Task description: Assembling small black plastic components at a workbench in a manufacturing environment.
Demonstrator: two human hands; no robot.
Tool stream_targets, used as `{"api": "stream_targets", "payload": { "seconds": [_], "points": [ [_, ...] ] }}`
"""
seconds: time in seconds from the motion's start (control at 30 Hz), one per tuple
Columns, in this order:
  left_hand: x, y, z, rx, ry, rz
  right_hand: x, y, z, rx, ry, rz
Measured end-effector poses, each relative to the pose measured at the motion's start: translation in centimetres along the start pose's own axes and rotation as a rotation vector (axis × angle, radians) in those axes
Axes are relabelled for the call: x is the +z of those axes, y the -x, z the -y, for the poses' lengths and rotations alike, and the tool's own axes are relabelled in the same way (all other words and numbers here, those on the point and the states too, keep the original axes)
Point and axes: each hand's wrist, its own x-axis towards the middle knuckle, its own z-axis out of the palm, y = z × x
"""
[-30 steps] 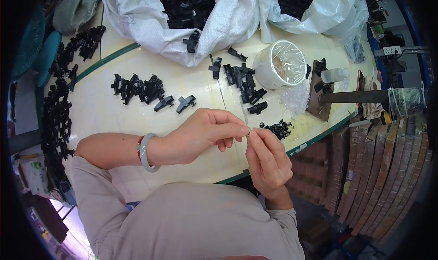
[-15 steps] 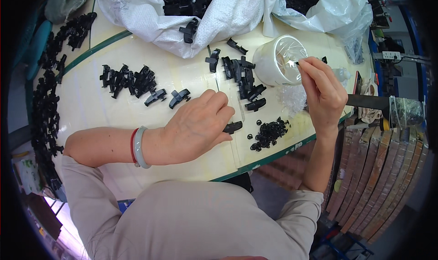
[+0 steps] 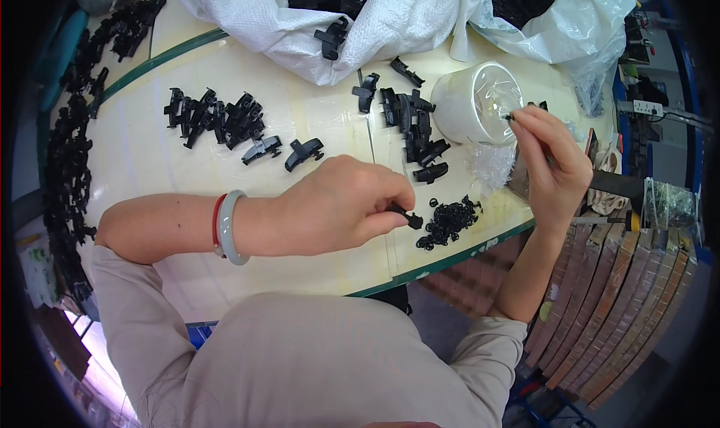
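My left hand [image 3: 341, 203] is closed over the table, thumb and forefinger pinching a black plastic clip-like part [image 3: 412, 219], most of it hidden by the fingers. At the mouth of a white tub [image 3: 452, 107], my right hand [image 3: 556, 158] pinches a tiny black piece [image 3: 509, 117] between its fingertips. Just right of the left hand lies a heap of small black ring-like pieces [image 3: 452, 222]. Beyond it is a group of black plastic parts [image 3: 409, 120]. Two more parts, one of them a cross-shaped part [image 3: 304, 153], lie beyond the left wrist, beside a cluster of similar parts [image 3: 217, 119].
A white woven sack [image 3: 255, 23] and a clear plastic bag [image 3: 581, 42], both with black parts inside, stand at the far side. A long row of black parts [image 3: 69, 180] lines the left edge. Crumpled clear plastic [image 3: 491, 165] sits by the tub.
My left hand has shifted right, and the part it reached over on the table is now between its fingers. My right hand stays by the tub's mouth, still pinching the tiny piece.
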Motion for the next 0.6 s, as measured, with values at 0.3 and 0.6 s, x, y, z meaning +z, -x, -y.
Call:
{"api": "stream_targets", "payload": {
  "seconds": [0.3, 0.6],
  "points": [
    [-0.9, -0.9, -1.3, -0.340, 0.761, 0.051, 1.5, 5.5, 4.7, 0.358, -0.690, -0.111],
    [-1.2, -1.0, -1.7, -0.352, 0.917, -0.059, 4.1, 8.2, 6.8, 0.274, -0.868, -0.234]
  ]
}}
